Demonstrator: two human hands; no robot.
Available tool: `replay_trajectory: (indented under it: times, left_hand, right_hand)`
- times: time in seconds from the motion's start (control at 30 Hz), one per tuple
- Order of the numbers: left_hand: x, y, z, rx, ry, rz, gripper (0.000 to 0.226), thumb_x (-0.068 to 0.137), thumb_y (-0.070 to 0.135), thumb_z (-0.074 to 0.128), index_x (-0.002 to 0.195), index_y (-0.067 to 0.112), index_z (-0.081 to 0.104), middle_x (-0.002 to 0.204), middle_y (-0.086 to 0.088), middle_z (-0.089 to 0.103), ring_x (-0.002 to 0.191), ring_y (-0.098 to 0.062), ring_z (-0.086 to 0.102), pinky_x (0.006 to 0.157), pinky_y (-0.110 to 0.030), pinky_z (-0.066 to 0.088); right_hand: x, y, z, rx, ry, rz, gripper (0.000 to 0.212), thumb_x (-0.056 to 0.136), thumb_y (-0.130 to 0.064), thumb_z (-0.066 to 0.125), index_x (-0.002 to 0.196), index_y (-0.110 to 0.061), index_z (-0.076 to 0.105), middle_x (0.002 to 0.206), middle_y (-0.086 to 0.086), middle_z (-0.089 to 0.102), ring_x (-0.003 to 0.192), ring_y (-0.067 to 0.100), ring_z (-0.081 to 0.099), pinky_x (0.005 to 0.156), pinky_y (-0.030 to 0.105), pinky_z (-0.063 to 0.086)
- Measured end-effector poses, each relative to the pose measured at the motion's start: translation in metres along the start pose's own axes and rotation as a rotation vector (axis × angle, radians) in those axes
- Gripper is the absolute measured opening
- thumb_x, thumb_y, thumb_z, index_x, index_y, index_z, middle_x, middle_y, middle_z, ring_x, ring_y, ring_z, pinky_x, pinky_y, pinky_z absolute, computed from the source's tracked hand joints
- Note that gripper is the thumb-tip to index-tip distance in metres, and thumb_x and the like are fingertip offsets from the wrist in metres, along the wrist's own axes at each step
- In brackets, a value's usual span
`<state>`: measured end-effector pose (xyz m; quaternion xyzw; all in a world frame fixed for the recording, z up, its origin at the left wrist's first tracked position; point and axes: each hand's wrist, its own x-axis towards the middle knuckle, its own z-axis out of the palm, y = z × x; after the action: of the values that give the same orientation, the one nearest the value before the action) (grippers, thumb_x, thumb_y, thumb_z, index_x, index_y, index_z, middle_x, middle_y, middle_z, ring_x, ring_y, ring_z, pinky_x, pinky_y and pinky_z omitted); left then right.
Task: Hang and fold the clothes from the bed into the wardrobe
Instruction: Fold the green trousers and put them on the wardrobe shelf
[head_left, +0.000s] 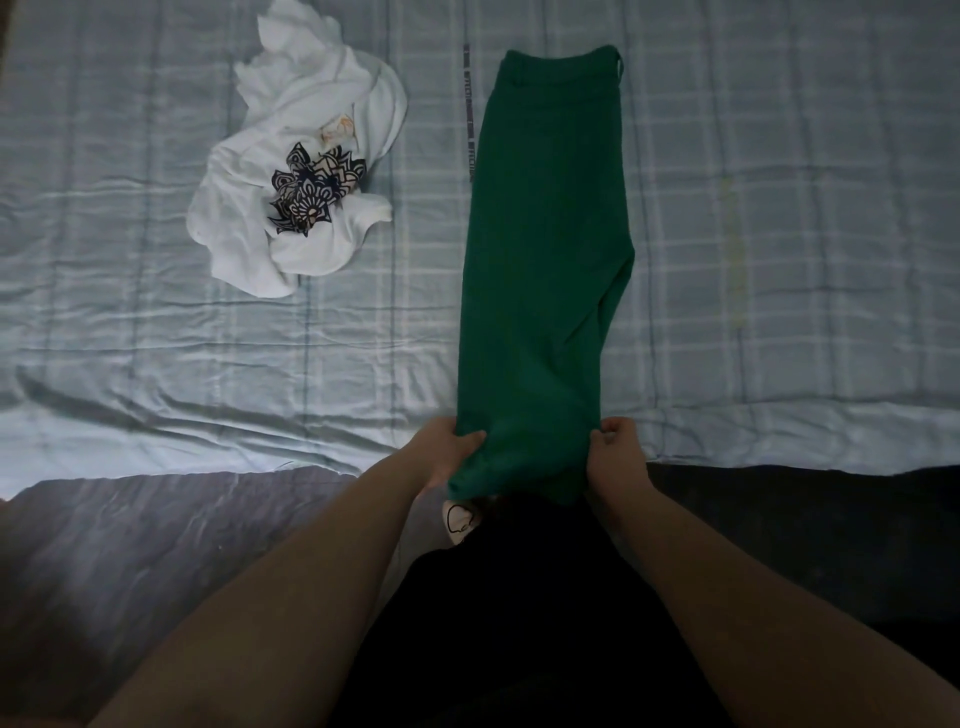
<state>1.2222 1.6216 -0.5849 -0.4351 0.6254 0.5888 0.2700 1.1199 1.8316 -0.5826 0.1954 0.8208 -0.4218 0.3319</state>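
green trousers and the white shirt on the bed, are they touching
Apart. The head view shows a clear strip of bedsheet between the green trousers and the crumpled white shirt.

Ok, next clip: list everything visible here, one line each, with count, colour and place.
green trousers: one, dark green, laid lengthwise on the bed right of centre, waistband at the far end, near end hanging over the bed edge.
white garment: one, white with a black mandala print, crumpled on the bed to the left.
bedsheet: one, pale blue check, covering the bed.
floor: grey wood-look, lower left.
dark clothing: black, on the person, bottom centre.
left hand: one, gripping the trousers' near left edge.
right hand: one, pinching the near right edge.
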Motion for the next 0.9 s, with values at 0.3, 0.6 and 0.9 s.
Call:
replay_trajectory:
  times: [0.3, 0.6, 0.9]
  left_hand:
    - [-0.012, -0.021, 0.013, -0.135, -0.033, 0.017, 0.032, 0.098, 0.024, 0.063, 0.124, 0.007, 0.062, 0.115, -0.009, 0.072, 0.096, -0.021, 0.072, 0.089, -0.037, 0.058]
    - [-0.038, -0.052, 0.017, -0.309, -0.047, -0.124, 0.028, 0.101, 0.028, 0.057, 0.116, 0.004, 0.06, 0.113, -0.023, 0.068, 0.086, -0.035, 0.063, 0.064, -0.037, 0.053]
    - [-0.066, -0.049, 0.017, -0.435, -0.105, -0.094, 0.026, 0.101, 0.002, 0.053, 0.126, -0.005, 0.051, 0.123, -0.027, 0.064, 0.113, -0.04, 0.065, 0.095, -0.05, 0.055]
  right_hand:
    - [0.008, 0.027, -0.002, 0.083, -0.306, 0.135, 0.039, 0.09, -0.01, 0.069, 0.126, 0.001, 0.062, 0.123, 0.021, 0.067, 0.107, 0.038, 0.066, 0.098, 0.054, 0.051]
    - [-0.005, 0.033, -0.017, -0.044, -0.358, 0.005, 0.039, 0.099, -0.021, 0.06, 0.132, -0.001, 0.06, 0.128, 0.018, 0.065, 0.114, 0.034, 0.063, 0.104, 0.05, 0.048]
    - [-0.032, 0.038, -0.027, 0.058, -0.376, 0.151, 0.032, 0.097, -0.001, 0.053, 0.128, 0.002, 0.058, 0.124, 0.023, 0.065, 0.111, 0.04, 0.064, 0.102, 0.056, 0.048]
